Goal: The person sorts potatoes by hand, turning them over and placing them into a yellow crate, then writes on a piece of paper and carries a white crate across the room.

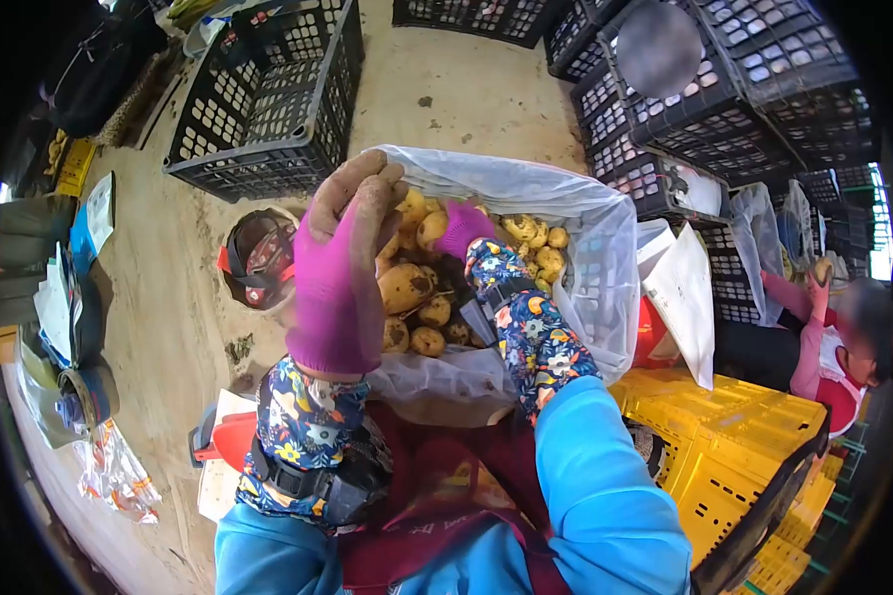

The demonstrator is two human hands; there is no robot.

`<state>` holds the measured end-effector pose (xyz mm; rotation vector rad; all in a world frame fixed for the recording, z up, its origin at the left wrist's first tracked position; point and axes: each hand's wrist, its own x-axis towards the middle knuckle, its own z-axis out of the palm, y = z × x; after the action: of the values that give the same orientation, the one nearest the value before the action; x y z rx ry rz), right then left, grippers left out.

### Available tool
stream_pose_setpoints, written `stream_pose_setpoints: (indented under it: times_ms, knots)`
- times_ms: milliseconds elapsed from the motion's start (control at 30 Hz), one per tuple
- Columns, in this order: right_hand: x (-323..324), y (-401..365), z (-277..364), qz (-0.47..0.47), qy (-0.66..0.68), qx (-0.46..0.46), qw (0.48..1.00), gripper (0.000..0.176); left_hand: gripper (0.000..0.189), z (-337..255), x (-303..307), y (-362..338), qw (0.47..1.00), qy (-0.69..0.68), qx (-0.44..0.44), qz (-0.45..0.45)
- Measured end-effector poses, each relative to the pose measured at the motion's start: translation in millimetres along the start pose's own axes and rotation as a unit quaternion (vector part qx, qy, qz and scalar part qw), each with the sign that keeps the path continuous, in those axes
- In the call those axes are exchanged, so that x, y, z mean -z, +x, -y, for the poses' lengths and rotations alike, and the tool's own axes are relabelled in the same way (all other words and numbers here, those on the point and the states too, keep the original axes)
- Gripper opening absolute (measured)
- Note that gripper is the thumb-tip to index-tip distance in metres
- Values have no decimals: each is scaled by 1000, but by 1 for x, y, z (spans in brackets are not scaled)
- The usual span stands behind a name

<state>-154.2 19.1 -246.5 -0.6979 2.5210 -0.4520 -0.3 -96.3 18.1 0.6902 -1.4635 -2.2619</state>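
Both my hands wear purple gloves, dirty on the palms and fingers. My left hand is raised above the left edge of a crate lined with a clear plastic bag. Its fingers are curled together at the top, and whatever they may hold is hidden. Lower down, my right hand reaches into the crate among the potatoes, beside a yellow one. Its fingertips are hidden by the potatoes and the glove. Several soil-marked potatoes lie around and below both hands.
An empty black crate stands upper left, above a round container on the floor. Stacked black crates rise upper right. Yellow crates stand lower right, near another person. Papers lie far left.
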Motion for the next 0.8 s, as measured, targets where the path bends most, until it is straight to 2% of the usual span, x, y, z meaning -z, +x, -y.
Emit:
stream_pose_setpoints:
  times_ms: [100,200,233,267,333,400,433,467,533,567,600,667,733,767,800]
  knots:
    - [24,-18,13,57,-15,-12,998,90,46,-1,1,1,1000,-27,1,-11]
    - [-28,-15,-30,-31,218,6,976,91,43,1,-3,3,1000,-9,20,14]
    - [-62,2,-62,17,282,-75,956,87,44,1,-5,4,999,0,37,15]
    - [-33,-16,-47,45,379,-90,920,83,45,4,-5,2,998,11,55,17]
    - [45,-79,-16,96,560,-114,815,77,49,17,-1,-2,995,59,64,41]
    - [110,-132,7,63,594,-39,801,59,56,24,-16,-10,989,107,88,58]
    - [133,-149,12,25,569,17,822,55,60,22,-29,-18,981,121,124,84]
    - [152,-164,15,-14,538,74,839,52,61,28,-38,-24,977,101,123,141]
    - [168,-192,8,-27,573,166,802,49,63,47,-47,-31,963,113,99,225]
    - [179,-210,6,-48,531,207,820,56,64,50,-51,-33,954,142,76,252]
    - [182,-230,9,-81,528,198,822,53,66,52,-54,-34,944,169,51,278]
    - [173,-246,-4,-155,489,206,833,44,63,88,-58,-42,910,248,-132,304]
    - [163,-248,-24,-352,302,123,878,14,66,89,-69,-67,908,173,-134,358]
    - [154,-243,-40,-423,170,107,883,9,66,93,-73,-71,894,181,-157,378]
    - [154,-245,-58,-374,217,102,896,19,66,89,-79,-82,909,189,-80,362]
